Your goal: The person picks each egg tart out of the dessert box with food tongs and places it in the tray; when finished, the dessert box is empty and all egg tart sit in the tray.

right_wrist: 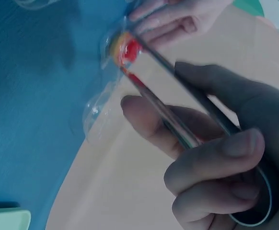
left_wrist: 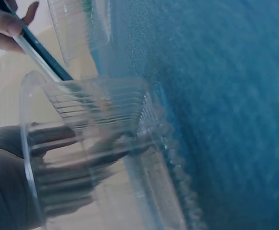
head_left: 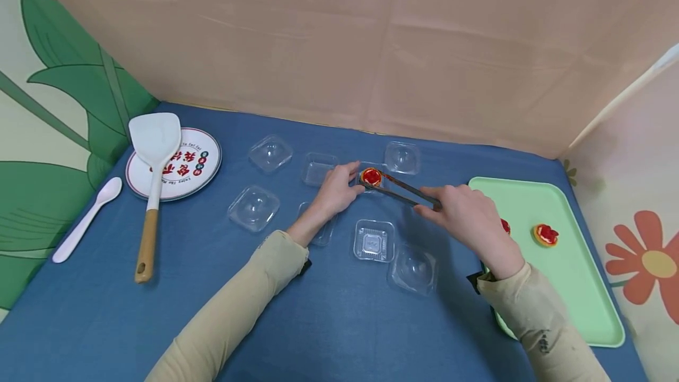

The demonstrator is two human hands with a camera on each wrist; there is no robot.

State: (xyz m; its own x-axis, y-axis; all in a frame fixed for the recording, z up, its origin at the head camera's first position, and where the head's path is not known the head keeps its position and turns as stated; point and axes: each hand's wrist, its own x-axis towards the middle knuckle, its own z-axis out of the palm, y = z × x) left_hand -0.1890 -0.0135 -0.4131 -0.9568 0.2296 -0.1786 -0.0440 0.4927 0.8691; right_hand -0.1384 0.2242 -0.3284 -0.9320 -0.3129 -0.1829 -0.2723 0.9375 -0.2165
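My right hand (head_left: 467, 217) grips dark metal tongs (head_left: 405, 184), whose reddened tips lie on both sides of a small red-topped tart (head_left: 371, 177). The tart is at a clear plastic box (head_left: 378, 191); whether the tips still pinch it, I cannot tell. My left hand (head_left: 335, 190) reaches in from the left, its thumb and extended fingers at that box's left edge. Seen from the left wrist, its fingers show blurred through another clear box (left_wrist: 101, 110). On the green tray (head_left: 575, 287) at the right lies another tart (head_left: 545, 234), and one more is partly hidden by my right arm.
Several clear boxes and lids surround my hands, including an open box (head_left: 373, 240) and a lid (head_left: 414, 269) in front. On the left, a white spatula (head_left: 156, 152) with a wooden handle lies across a plate (head_left: 209, 164), beside a white spoon (head_left: 87, 220).
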